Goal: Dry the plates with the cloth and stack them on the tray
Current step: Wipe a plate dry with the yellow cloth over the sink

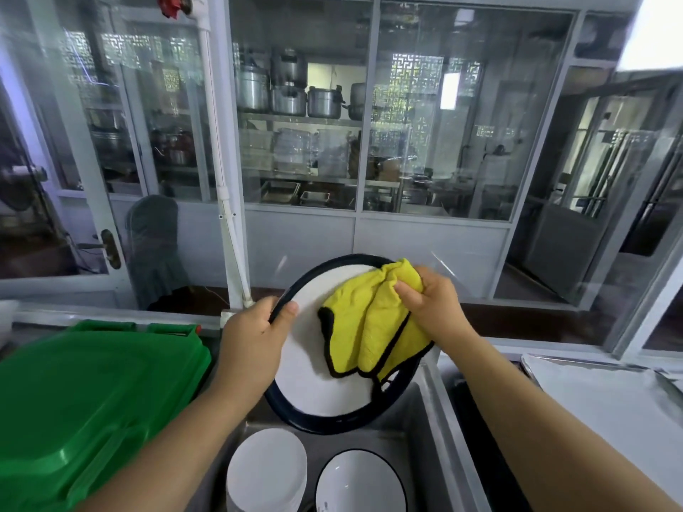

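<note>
I hold a white plate with a dark rim [308, 382] tilted up above the steel sink [421, 430]. My left hand [255, 338] grips its left edge, thumb on the face. My right hand [430, 301] is closed on a yellow cloth with black trim [366, 327], which lies bunched against the plate's upper right face. Below in the sink sit a stack of plain white plates [266, 471] and a white dark-rimmed plate [360, 482]. A foil-lined tray [598, 386] rests on the counter at the right.
A green plastic bin lid [85, 408] fills the lower left beside the sink. A white pipe [229, 223] rises behind the sink. Glass partitions [369, 142] with shelves of pots stand beyond the counter.
</note>
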